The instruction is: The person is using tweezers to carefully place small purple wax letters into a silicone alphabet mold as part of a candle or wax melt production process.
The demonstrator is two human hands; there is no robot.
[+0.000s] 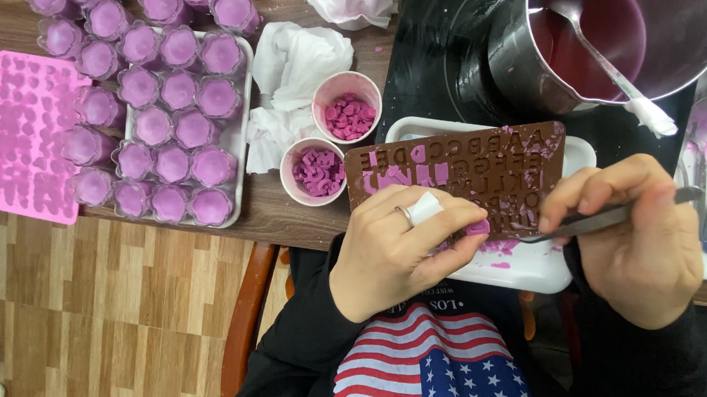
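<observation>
A brown letter mould [487, 162] lies on a white tray [529, 270], with pink wax in some cavities. My left hand [395, 246], wearing a ring, presses on the mould's near edge and pinches a small pink piece [478, 227]. Dark metal tweezers [606, 218] are gripped in my right hand [641, 241], their tips resting at the mould's near edge beside the pink piece.
Two white cups [346, 108] [314, 172] of pink wax pieces stand left of the mould. Further left are several purple-filled flower cups [174, 122] on a tray and a pink silicone mould [34, 138]. A pot [625, 39] with a spoon sits on a black hob. Crumpled tissues [296, 64].
</observation>
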